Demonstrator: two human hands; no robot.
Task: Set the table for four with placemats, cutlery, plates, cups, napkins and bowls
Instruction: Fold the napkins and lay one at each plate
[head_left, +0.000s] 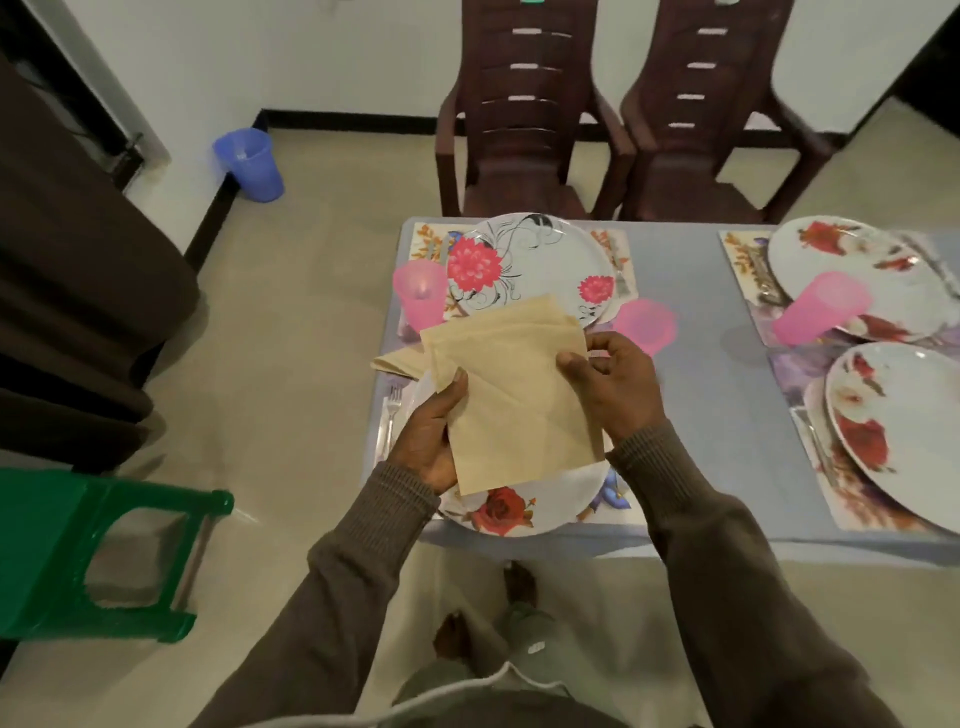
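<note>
Napkins pinched between left hand and right hand, directly above near plate; long axis runs away from person; hands equally close.

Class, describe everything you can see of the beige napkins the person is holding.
The beige napkins look like thin, soft paper, folded flat into squarish shapes with faint diagonal creases. Several overlap, fanned apart. They are held tilted above the near plate. The left hand grips the lower left edge, thumb on top; the right hand pinches the right edge. One more corner pokes out leftward.
</note>
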